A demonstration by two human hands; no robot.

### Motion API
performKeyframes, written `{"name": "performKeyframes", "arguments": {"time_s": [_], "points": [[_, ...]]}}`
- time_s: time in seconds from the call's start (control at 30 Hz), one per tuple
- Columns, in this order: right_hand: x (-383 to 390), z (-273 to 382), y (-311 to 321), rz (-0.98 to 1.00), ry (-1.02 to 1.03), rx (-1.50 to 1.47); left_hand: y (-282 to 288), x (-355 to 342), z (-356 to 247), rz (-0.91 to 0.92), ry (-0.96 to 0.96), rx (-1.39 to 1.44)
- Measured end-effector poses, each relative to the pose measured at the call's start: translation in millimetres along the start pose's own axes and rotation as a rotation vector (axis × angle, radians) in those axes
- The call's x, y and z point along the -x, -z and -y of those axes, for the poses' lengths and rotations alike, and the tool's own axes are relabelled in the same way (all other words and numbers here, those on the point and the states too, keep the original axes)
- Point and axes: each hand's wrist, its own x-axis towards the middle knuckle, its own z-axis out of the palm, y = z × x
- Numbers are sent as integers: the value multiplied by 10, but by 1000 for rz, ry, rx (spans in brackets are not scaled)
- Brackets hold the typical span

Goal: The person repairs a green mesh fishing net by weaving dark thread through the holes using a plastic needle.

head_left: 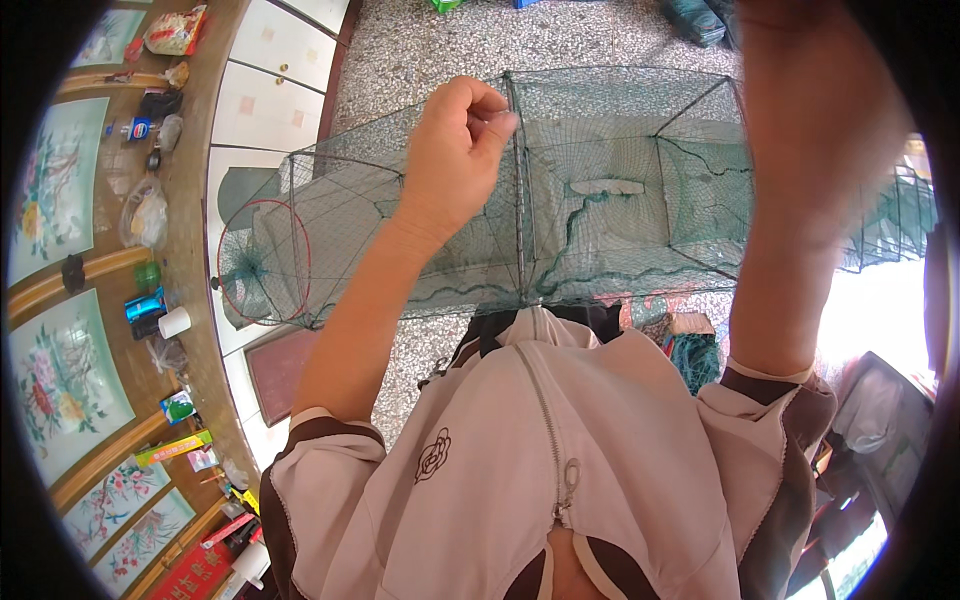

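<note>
A long green mesh net cage point(600, 230) with square wire frames stretches across the view. A red ring point(310, 262) circles its narrowed left end. My left hand point(460, 145) is raised over its middle, beside an upright frame bar point(519, 210), with fingers curled and thumb pinched in; what they hold, if anything, is too small to make out. My right hand point(820, 120) is a motion blur at the upper right, over the right part of the cage, its fingers indistinct.
A wooden cabinet point(230, 390) with bags, cups and small packages lines the left, above white doors point(280, 80). Speckled floor point(400, 50) shows around the cage. Dark shoes or bags point(690, 20) lie at the top; a bundle of green netting point(700, 360) sits below the cage.
</note>
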Motion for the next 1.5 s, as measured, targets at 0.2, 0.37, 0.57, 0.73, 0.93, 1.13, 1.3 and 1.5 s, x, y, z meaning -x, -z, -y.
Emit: {"name": "performKeyframes", "arguments": {"time_s": [0.2,0.37,0.57,0.73,0.93,1.13,1.3,1.5], "points": [[-6,229,681,-58,49,88,11,-5,-170,102,90,91],[-33,321,927,-49,76,203,53,-4,-138,159,-68,-11],[-66,282,798,74,93,342,209,-145,-238,242,211,196],[69,144,453,269,108,466,283,-282,-172,156,222,408],[326,-307,195,414,-3,641,358,-323,-111,146,368,641],[456,-629,132,341,0,814,368,-348,-109,166,343,511],[490,-728,66,321,-48,906,340,-328,-109,210,284,411],[508,-860,9,303,-22,854,313,-287,-33,192,201,324]]}}
